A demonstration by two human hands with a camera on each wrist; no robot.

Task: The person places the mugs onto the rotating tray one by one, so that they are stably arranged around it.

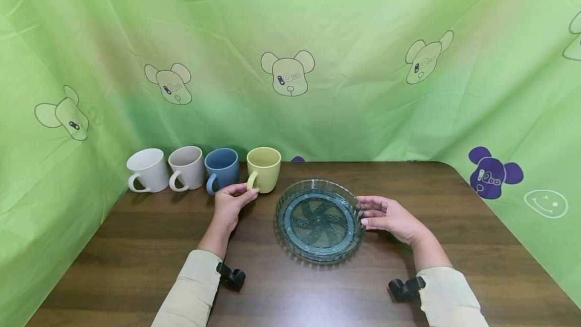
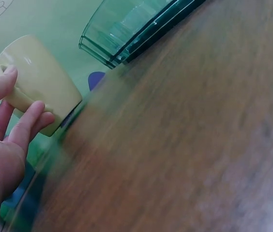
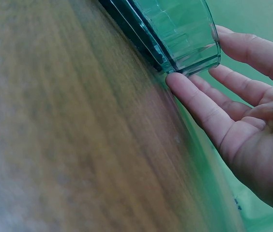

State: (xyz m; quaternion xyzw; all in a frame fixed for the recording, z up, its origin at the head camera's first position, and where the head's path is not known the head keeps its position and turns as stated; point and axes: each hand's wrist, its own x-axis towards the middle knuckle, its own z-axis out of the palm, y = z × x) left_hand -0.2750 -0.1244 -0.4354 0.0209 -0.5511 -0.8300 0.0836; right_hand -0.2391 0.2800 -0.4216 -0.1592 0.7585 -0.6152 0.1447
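Note:
A yellow mug (image 1: pixel 268 170) stands at the right end of a row of mugs. My left hand (image 1: pixel 230 206) pinches its handle, with the thumb on top and fingertips below in the left wrist view, where the mug (image 2: pixel 42 77) looks tilted along with the table. Right of it lies a round, see-through blue-green glass tray (image 1: pixel 320 221) with a ribbed wall and a flower pattern in its bottom. At the tray's right side, my right hand (image 1: pixel 390 218) touches the wall with nearly straight, spread fingers; in the right wrist view they meet the tray's (image 3: pixel 175 34) edge.
Left of the yellow mug stand a blue mug (image 1: pixel 222 168), a pale grey-beige mug (image 1: pixel 187 168) and a white mug (image 1: pixel 149 169), handles toward the front left. All rest on a brown wooden table (image 1: pixel 290 291). A green printed cloth (image 1: pixel 354 115) hangs behind and at both sides.

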